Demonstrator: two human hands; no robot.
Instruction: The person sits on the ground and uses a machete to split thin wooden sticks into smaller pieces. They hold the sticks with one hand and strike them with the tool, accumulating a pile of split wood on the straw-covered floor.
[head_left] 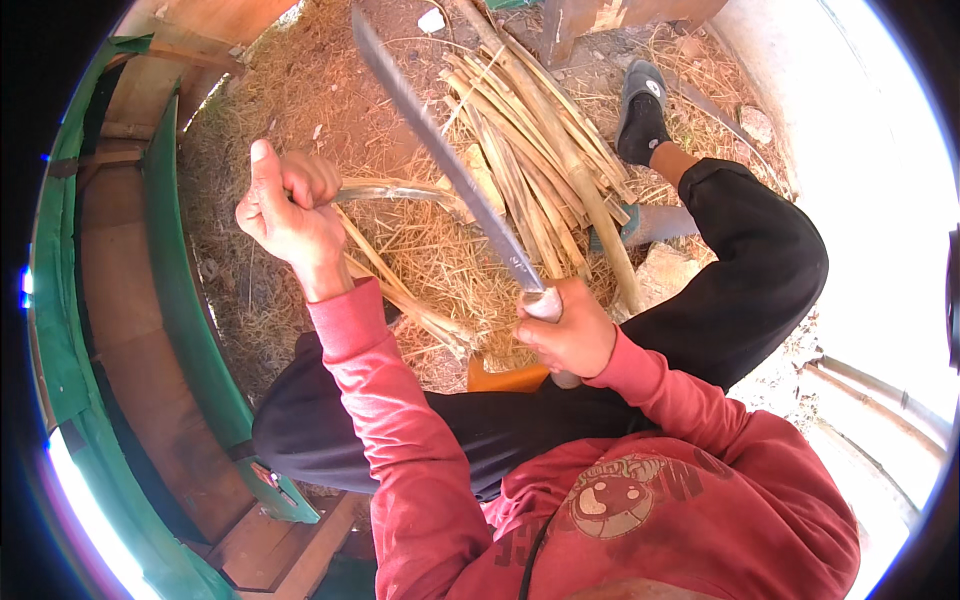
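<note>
At far left a green board [185,270] curves along the rim; a small coloured marking low on it is too small to read. Next comes the left hand [293,205], thumb up, fingers curled shut round one end of a stick [395,190]. The stick leaves the fist on its right side and runs level over the straw [240,275]. Its free end lies near the machete [440,148], whose blade slants up and left; whether they touch I cannot tell. Small dark marks sit on the blade close to the handle [543,304], not legible. The right hand [572,335] is wrapped around that handle, which shows above and below the fingers. Lower down, the red sweatshirt [690,520] bears a round cartoon print and large faded lettering, partly lost in folds. Beyond the blade lies a pile of split sticks [520,150], apart from both hands. Farther right, a grey shoe [640,88] carries a round white badge.
</note>
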